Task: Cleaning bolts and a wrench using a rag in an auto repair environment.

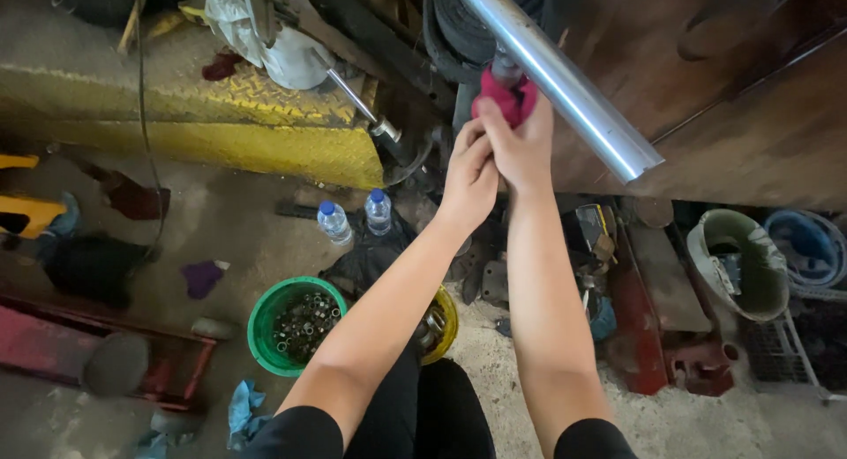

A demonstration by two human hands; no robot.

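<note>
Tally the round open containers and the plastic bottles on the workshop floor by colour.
Green round plastic bucket of metal nuts: 1
Yellow round bucket behind the left forearm: 1
Grey-green round bucket: 1
Blue round tub: 1
Clear plastic bottles with blue caps: 2
Total: 6

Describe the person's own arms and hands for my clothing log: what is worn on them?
Both arms are bare from the upper arm down, with short black sleeves showing at the frame's bottom edge. The left hand and right hand wear no gloves; no watch, bracelet or ring is visible.
</note>
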